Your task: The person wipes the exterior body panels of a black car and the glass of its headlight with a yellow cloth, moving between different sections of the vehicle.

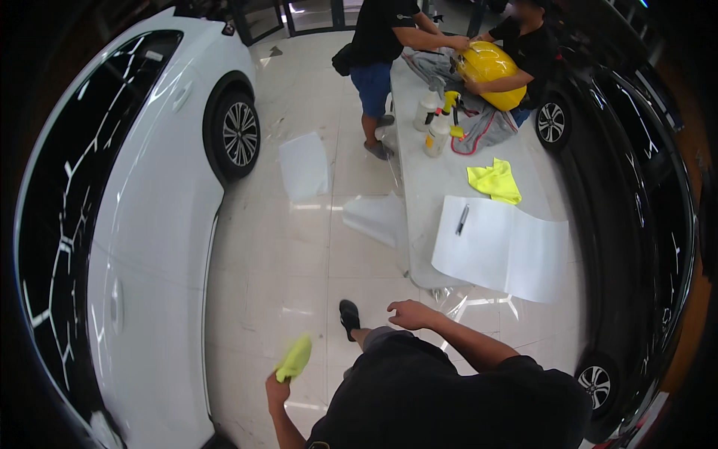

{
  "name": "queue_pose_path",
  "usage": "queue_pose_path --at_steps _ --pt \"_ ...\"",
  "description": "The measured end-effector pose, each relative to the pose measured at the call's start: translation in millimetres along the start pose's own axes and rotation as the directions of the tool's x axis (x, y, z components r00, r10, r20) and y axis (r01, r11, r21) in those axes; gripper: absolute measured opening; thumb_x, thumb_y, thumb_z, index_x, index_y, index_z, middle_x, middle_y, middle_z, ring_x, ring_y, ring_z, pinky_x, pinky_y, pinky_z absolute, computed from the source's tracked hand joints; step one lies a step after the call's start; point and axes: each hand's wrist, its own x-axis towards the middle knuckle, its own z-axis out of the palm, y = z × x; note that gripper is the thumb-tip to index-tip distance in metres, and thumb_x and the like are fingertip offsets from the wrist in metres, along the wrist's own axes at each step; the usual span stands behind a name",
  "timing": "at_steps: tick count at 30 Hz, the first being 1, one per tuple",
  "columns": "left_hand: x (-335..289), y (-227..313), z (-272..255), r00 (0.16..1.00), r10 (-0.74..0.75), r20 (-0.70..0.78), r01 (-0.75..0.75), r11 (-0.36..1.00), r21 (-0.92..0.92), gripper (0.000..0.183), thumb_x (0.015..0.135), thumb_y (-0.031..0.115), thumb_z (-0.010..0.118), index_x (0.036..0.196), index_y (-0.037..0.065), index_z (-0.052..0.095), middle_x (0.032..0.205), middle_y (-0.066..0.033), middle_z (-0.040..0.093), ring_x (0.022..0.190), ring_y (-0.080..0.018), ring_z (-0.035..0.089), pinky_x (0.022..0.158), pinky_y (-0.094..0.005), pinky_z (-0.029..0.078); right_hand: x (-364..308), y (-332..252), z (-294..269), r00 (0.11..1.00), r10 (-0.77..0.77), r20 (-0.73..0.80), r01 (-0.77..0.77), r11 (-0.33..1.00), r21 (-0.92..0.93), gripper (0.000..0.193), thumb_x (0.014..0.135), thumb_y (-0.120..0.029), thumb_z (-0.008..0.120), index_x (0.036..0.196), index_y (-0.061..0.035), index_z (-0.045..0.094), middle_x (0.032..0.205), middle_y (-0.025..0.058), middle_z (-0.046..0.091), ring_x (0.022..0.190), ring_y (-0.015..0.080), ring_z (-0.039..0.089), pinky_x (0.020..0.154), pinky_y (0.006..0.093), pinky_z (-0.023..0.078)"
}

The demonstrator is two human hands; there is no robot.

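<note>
My left hand (277, 390) is closed on a yellow-green cloth (294, 358), held out low on the left between my body and the white car (153, 247). The cloth hangs free of the car. My right hand (408, 315) is in front of me, its fingers curled with nothing showing in them. It is near the front end of the grey table (415, 224) without touching it. White sheets (479, 251) lie over that end, with a slim pen-like tool (463, 219) on top. Behind them lies a second yellow-green cloth (496, 180).
Spray bottles (436, 138) stand on the table beside a grey cloth with red edging (486, 129). At its far end two people handle a glossy yellow rounded shell (490, 67). A black car (636, 224) stands on the right. Clear film (305, 166) lies on the tiled floor.
</note>
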Motion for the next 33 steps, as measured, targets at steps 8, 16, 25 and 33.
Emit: queue_pose_path --at_steps 8,16,25,33 --pt "114 -114 -55 0.829 -0.515 0.219 0.443 0.843 0.304 0.034 0.074 0.027 0.079 0.087 -0.004 0.071 0.078 -0.0223 0.071 0.079 -0.0372 0.072 0.067 -0.0475 0.053 192 -135 -86 0.994 -0.066 -0.082 0.067 0.998 0.011 0.046 0.091 -0.033 0.062 0.126 -0.0033 0.060 0.102 0.0197 0.072 0.100 0.0391 0.067 0.089 0.0470 0.052" --pt "374 -110 -122 0.813 -0.471 0.341 0.377 0.874 0.308 0.039 0.074 0.027 0.079 0.091 -0.007 0.071 0.081 -0.0246 0.072 0.080 -0.0377 0.072 0.069 -0.0471 0.053 401 -98 -142 0.950 0.126 -0.284 -0.068 0.976 0.206 0.038 0.091 -0.030 0.066 0.118 -0.0032 0.066 0.094 0.0167 0.074 0.079 0.0281 0.072 0.077 0.0397 0.057" --pt "855 40 -234 0.948 -0.068 0.310 0.016 0.986 0.166 0.037 0.077 0.023 0.076 0.095 -0.008 0.069 0.087 -0.0248 0.071 0.083 -0.0387 0.071 0.074 -0.0472 0.053 486 -50 -183 0.571 0.814 -0.105 -0.468 0.428 0.773 0.033 0.087 -0.024 0.061 0.112 -0.0028 0.067 0.086 0.0132 0.072 0.067 0.0222 0.071 0.054 0.0367 0.058" --pt "1111 223 -281 0.964 0.138 0.228 -0.094 0.977 -0.192 0.026 0.085 0.008 0.069 0.106 -0.005 0.065 0.096 -0.0179 0.072 0.086 -0.0301 0.070 0.077 -0.0397 0.052 627 -60 -235 0.425 0.888 0.177 -0.589 0.123 0.799 0.029 0.088 -0.022 0.062 0.109 -0.0025 0.068 0.084 0.0138 0.071 0.066 0.0246 0.071 0.054 0.0379 0.057"
